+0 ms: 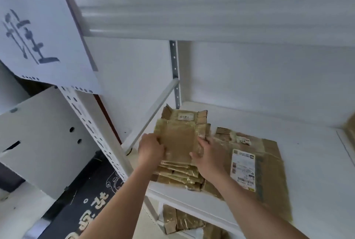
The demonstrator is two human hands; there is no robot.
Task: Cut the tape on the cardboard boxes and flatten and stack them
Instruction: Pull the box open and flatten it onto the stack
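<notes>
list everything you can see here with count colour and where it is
flattened box: one, brown with a white label, on top of the stack, held at both side edges
stack of flattened boxes: one pile, brown, at the shelf's front left corner
large flattened box: one, brown with a white shipping label, flat on the shelf, right of the stack
shelf: one, white, bearing the cardboard
boxes below: several, brown, on the level under the shelf
paper sheet: one, white with dark brushwork, hanging upper left
left hand: grips the top box's left edge
right hand: holds its right edge
</notes>
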